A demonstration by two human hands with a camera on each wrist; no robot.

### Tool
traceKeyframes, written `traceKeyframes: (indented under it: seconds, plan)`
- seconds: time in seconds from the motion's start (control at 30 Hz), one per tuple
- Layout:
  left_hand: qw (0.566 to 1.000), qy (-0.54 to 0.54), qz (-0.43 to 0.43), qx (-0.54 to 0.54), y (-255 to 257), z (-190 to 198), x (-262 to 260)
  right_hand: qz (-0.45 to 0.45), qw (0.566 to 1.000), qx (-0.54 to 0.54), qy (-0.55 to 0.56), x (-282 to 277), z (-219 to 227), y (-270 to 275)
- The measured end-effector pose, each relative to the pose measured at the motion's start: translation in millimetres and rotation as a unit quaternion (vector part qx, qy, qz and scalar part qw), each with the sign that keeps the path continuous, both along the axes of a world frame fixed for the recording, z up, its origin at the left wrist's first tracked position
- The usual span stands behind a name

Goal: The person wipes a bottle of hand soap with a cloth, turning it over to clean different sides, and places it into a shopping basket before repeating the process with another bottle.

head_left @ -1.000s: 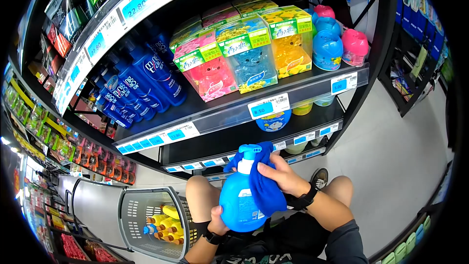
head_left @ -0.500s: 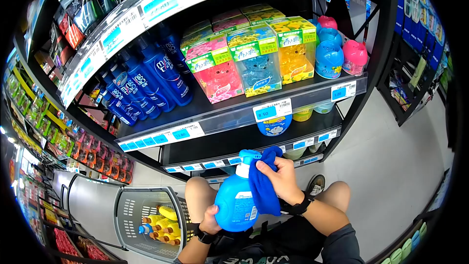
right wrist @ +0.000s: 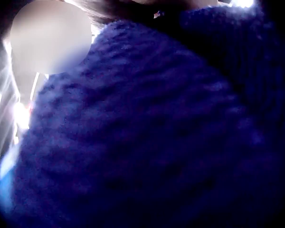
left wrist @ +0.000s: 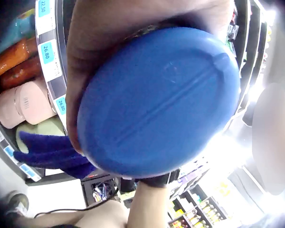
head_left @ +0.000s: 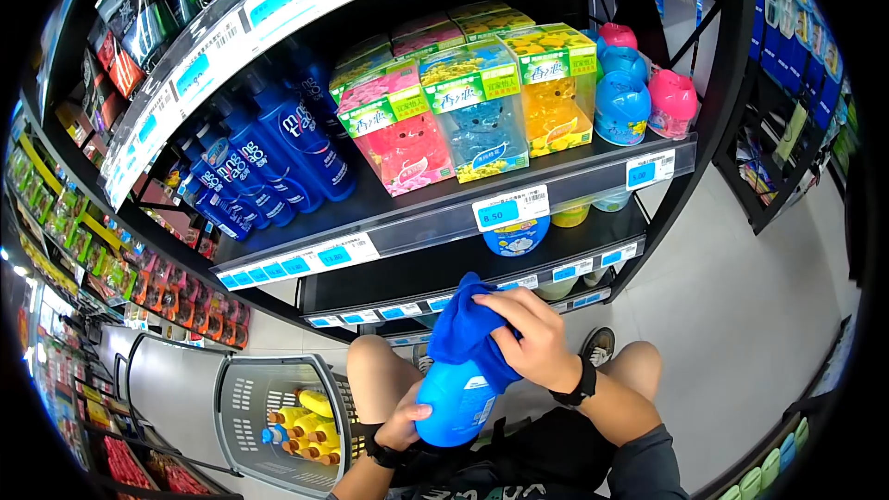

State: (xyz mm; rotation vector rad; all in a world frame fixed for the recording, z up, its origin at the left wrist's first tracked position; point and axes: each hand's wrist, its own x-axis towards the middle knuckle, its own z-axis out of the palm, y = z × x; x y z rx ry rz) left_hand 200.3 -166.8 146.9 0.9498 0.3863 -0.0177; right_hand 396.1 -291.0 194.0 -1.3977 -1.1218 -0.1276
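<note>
A rounded blue bottle (head_left: 454, 405) stands tilted over the person's lap in the head view. My left hand (head_left: 405, 418) grips its lower side, and in the left wrist view the bottle's oval base (left wrist: 156, 104) faces the camera. A dark blue cloth (head_left: 468, 329) drapes over the bottle's top and hides the white neck and blue cap. With thumb and fingers, my right hand (head_left: 537, 338) holds this cloth against the top. Dark cloth fabric (right wrist: 133, 123) fills most of the right wrist view.
Ahead stands a shelf (head_left: 417, 231) with boxed bottles (head_left: 477, 116), blue pump bottles (head_left: 296, 134) and pink and blue domed containers (head_left: 620, 106). A grey basket (head_left: 231, 407) with several yellow bottles (head_left: 310, 426) sits on the floor at left.
The right hand has moved the cloth from the bottle's right side up over its top, covering the cap. The left hand still grips the bottle, which now leans more.
</note>
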Motion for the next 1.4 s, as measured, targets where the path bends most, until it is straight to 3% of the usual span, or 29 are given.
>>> traceKeyframes:
  seconds: [0.07,0.13,0.23,0.27,0.33,0.4,0.47,0.5,0.53,0.6,0.67,0.73,0.8,1.0,1.13,1.23,1.27,1.3,1.33,1.37,1.4]
  plan:
    - [1.000,0.006,0.003,-0.013,-3,-1,0,-0.068,0.996,-0.025,-0.053,0,-1,-1]
    - [1.000,0.013,0.005,-0.027,-4,-2,0,-0.069,0.996,-0.041,-0.046,2,-4,-3]
    - [0.999,0.021,0.020,-0.043,-4,-9,-8,-0.046,0.979,0.094,0.176,6,-12,-1]
    - [0.997,0.026,0.043,-0.059,-3,-15,-13,0.006,0.956,0.109,0.273,9,-14,0]
    - [0.994,0.031,0.064,-0.078,-5,-16,-15,0.110,0.814,0.196,0.536,10,-3,-1]
    - [0.986,0.019,0.161,-0.031,-8,-9,-17,0.097,0.806,0.186,0.553,13,-14,3]
    - [0.986,0.005,0.166,-0.012,-1,-12,-20,0.226,0.767,0.122,0.587,2,-39,10]
    - [0.987,-0.009,0.155,-0.033,3,-11,-18,0.238,0.833,0.038,0.498,-10,-60,20]
    - [0.988,-0.025,0.144,-0.053,6,-12,-18,0.240,0.885,0.020,0.398,-22,-55,12]
    - [0.990,-0.039,0.122,-0.056,11,-13,-18,0.330,0.812,-0.006,0.482,-10,-42,11]
    - [0.986,0.039,0.143,-0.083,11,-17,-25,0.285,0.818,0.009,0.500,-11,-47,15]
    - [0.987,0.039,0.138,-0.078,8,-19,-29,0.277,0.829,0.048,0.483,-11,-45,17]
    - [0.987,0.039,0.133,-0.076,7,-22,-29,0.237,0.920,-0.053,0.307,-5,-43,15]
    - [0.990,0.022,0.091,-0.102,4,-17,-23,0.150,0.950,-0.033,0.271,-2,-28,19]
    - [0.981,0.030,0.150,-0.116,1,-28,-16,0.095,0.949,-0.015,0.300,-4,-25,21]
    - [0.978,0.004,0.159,-0.133,5,-38,-20,0.067,0.965,0.011,0.254,-5,-28,18]
    - [0.978,-0.013,0.155,-0.135,6,-41,-22,0.068,0.965,0.011,0.254,-3,-29,17]
    - [0.978,-0.011,0.157,-0.137,6,-43,-25,0.141,0.909,0.075,0.384,-1,-31,16]
    - [0.981,-0.034,0.153,-0.114,5,-44,-27,0.210,0.827,0.136,0.503,1,-31,16]
    - [0.983,-0.057,0.148,-0.092,4,-45,-27,0.228,0.801,0.186,0.521,1,-19,17]
    - [0.983,-0.058,0.147,-0.092,4,-45,-24,0.227,0.802,0.186,0.520,2,-22,16]
